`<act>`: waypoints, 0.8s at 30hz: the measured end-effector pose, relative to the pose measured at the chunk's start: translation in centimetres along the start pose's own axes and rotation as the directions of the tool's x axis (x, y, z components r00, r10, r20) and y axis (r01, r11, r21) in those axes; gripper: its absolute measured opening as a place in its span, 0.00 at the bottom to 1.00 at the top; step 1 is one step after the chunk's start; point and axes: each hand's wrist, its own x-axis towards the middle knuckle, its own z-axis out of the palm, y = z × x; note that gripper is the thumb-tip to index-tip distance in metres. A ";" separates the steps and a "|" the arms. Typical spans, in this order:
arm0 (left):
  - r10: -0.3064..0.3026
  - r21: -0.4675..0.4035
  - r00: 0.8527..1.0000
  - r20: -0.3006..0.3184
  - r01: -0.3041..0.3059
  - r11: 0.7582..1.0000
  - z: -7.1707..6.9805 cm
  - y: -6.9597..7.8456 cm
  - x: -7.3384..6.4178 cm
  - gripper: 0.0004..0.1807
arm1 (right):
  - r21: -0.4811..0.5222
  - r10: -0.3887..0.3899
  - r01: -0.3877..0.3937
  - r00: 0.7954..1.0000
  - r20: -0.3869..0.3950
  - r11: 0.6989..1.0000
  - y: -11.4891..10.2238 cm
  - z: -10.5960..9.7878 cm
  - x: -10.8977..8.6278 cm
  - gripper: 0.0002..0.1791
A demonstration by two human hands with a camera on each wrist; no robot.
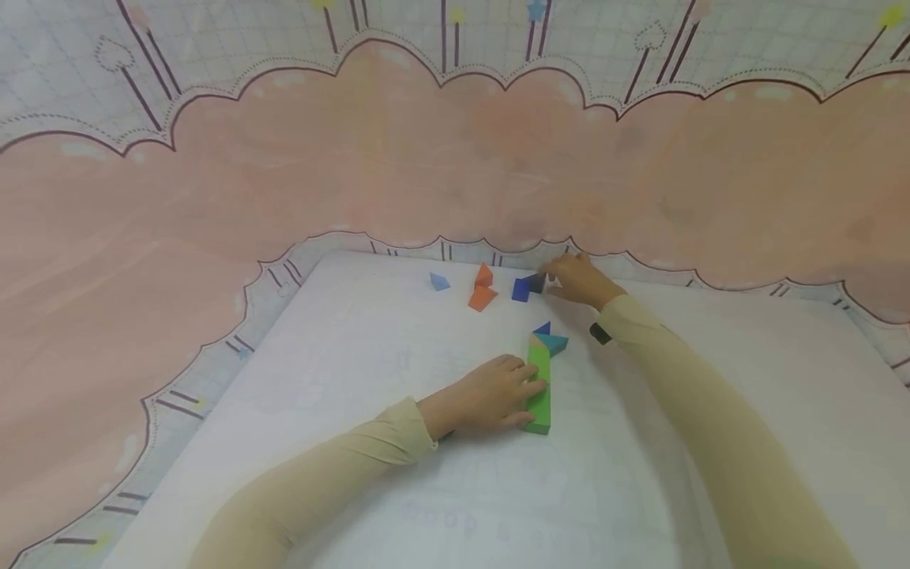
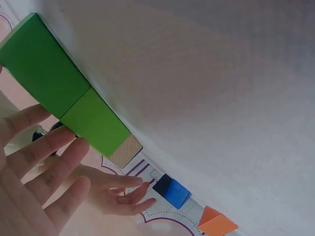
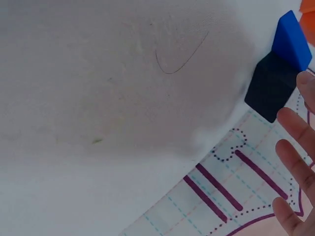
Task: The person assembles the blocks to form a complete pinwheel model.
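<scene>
My left hand (image 1: 494, 395) rests at the near side of a row of green blocks (image 1: 539, 395), its fingertips on them. In the left wrist view its fingers lie fairly straight against a darker green block (image 2: 47, 64) and a lighter green block (image 2: 96, 120), set end to end. A teal block (image 1: 554, 344) and a small blue triangular piece (image 1: 543, 328) stand at the row's far end. Near the table's back edge, my right hand (image 1: 583, 282) has loosely extended fingers, with fingertips right at a dark block (image 3: 270, 86). That block touches a blue block (image 3: 291, 42).
Left of the blue block, two orange pieces (image 1: 482, 298) sit close together. A light blue piece (image 1: 439, 281) lies farther left. The white table (image 1: 341, 356) ends at the back before a patterned pink cloth (image 1: 462, 174).
</scene>
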 end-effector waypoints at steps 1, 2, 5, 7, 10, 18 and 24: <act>0.001 -0.001 1.000 0.000 -0.001 1.000 0.0 0.0 0.0 0.28 | -0.005 0.011 -0.011 1.000 0.003 1.000 0.1 0.2 0.1 0.19; 0.002 -0.001 1.000 -0.001 -0.002 1.000 0.0 0.1 0.0 0.28 | -0.005 0.022 -0.022 1.000 0.005 1.000 0.1 0.3 0.2 0.20; 0.000 -0.002 1.000 0.002 0.000 1.000 -0.1 0.2 -0.1 0.28 | 0.000 0.055 -0.055 0.998 0.015 0.998 0.2 0.5 0.5 0.23; -0.002 -0.001 1.000 0.003 0.002 1.000 -0.1 0.2 -0.1 0.28 | 0.005 0.074 -0.074 0.997 0.025 0.997 0.3 0.6 0.6 0.24; 0.000 0.000 1.000 -0.004 0.000 1.000 0.0 0.2 -0.1 0.28 | 0.007 0.094 -0.095 0.995 0.037 0.995 0.6 0.8 0.7 0.26; 0.000 -0.010 1.000 -0.013 0.000 1.000 0.1 0.1 -0.1 0.27 | -0.008 0.097 -0.096 0.993 0.071 0.995 0.8 0.9 0.9 0.23; -0.005 -0.014 1.000 -0.008 0.005 1.000 0.3 0.0 -0.1 0.27 | 0.006 0.110 -0.111 0.991 0.075 0.994 0.7 1.1 1.4 0.20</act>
